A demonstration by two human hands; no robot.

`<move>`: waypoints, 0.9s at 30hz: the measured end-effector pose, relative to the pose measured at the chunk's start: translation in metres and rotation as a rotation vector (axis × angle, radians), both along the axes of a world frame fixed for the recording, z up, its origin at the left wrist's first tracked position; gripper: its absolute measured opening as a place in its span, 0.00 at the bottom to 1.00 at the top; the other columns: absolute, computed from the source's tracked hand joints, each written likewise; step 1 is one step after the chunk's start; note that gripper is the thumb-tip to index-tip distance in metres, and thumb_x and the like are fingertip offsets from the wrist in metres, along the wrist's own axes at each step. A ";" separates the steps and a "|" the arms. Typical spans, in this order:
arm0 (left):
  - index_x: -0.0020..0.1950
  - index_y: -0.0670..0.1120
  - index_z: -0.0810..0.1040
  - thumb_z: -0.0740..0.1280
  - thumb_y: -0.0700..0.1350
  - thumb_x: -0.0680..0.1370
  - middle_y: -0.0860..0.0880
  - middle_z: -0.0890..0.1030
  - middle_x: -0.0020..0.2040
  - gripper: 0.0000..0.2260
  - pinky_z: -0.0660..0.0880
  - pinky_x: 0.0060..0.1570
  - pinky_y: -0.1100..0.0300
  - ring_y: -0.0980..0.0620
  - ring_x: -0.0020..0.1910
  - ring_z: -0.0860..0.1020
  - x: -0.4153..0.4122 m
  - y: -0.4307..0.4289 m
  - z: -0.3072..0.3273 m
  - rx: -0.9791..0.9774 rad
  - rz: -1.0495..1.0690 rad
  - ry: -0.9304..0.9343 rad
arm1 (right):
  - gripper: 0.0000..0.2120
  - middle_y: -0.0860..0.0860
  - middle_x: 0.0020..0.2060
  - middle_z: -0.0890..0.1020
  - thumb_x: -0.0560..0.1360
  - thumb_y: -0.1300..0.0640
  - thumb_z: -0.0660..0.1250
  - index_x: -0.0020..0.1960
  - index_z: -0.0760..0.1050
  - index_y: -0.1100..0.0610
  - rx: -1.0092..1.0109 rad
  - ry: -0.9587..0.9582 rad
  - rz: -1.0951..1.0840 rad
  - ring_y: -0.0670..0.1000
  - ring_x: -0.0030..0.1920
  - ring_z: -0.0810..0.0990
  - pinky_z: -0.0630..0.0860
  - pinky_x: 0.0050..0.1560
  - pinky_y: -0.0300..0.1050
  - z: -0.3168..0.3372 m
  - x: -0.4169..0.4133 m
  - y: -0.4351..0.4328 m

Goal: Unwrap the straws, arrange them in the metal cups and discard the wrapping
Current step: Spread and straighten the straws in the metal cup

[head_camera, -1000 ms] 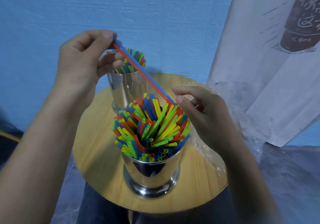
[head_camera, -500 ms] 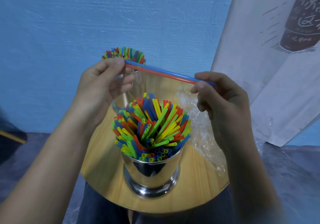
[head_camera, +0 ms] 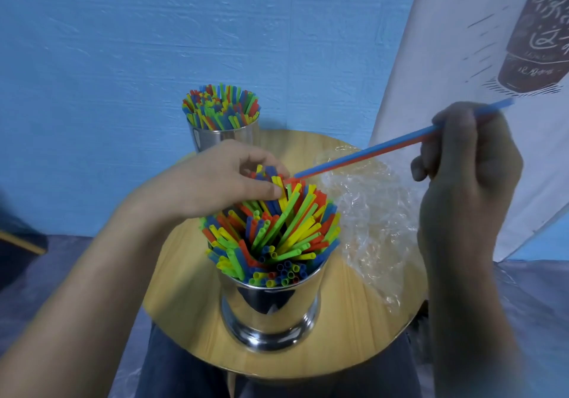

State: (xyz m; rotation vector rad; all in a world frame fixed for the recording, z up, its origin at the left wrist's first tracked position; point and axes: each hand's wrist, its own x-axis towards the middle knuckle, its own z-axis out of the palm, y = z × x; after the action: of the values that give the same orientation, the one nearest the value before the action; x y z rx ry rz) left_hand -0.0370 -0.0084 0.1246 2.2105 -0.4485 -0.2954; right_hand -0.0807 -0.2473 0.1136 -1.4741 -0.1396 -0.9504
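Two metal cups stand on a round wooden table (head_camera: 184, 290). The near cup (head_camera: 271, 314) is packed with coloured straws (head_camera: 277, 228); the far cup (head_camera: 221, 134) is full too. My right hand (head_camera: 462, 163) grips a blue and a red straw (head_camera: 369, 152) near their upper end, and they slant down-left to the near cup's straws. My left hand (head_camera: 228, 182) rests on the back of that bundle, with its fingertips touching the straw tops by the lower end of the held pair.
Crumpled clear plastic wrapping (head_camera: 372, 213) lies on the table's right side, beside the near cup. A white printed cloth (head_camera: 462, 59) hangs at the right and a blue wall stands behind. My lap shows below the table edge.
My left hand let go of the straw pair and dropped onto the near cup's straws. My right hand rose to the right, tilting the pair so its lower end points at the cup.
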 end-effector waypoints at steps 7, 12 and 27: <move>0.49 0.55 0.86 0.76 0.51 0.75 0.56 0.86 0.43 0.04 0.78 0.47 0.58 0.58 0.42 0.83 0.006 -0.003 -0.003 0.098 0.079 -0.135 | 0.10 0.50 0.31 0.69 0.84 0.56 0.59 0.46 0.74 0.57 -0.306 0.149 0.150 0.56 0.30 0.66 0.64 0.30 0.53 -0.011 0.000 0.006; 0.45 0.55 0.86 0.76 0.52 0.74 0.52 0.86 0.41 0.03 0.78 0.44 0.54 0.53 0.39 0.83 0.007 -0.005 -0.005 0.096 0.076 -0.171 | 0.14 0.49 0.29 0.69 0.83 0.51 0.63 0.43 0.75 0.59 -0.618 0.302 0.281 0.45 0.30 0.67 0.67 0.32 0.51 -0.021 0.005 0.012; 0.46 0.54 0.83 0.74 0.59 0.74 0.50 0.85 0.40 0.10 0.81 0.48 0.44 0.51 0.40 0.84 0.012 -0.005 -0.009 0.142 0.076 -0.240 | 0.05 0.36 0.35 0.77 0.81 0.52 0.67 0.46 0.78 0.47 -0.641 0.361 0.387 0.42 0.36 0.76 0.69 0.36 0.34 -0.023 0.006 0.013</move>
State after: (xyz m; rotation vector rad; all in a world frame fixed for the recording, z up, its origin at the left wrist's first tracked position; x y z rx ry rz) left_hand -0.0252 -0.0135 0.1161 2.4070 -0.4837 -0.0208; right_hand -0.0745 -0.2342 0.0903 -2.0834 -0.4784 -0.3151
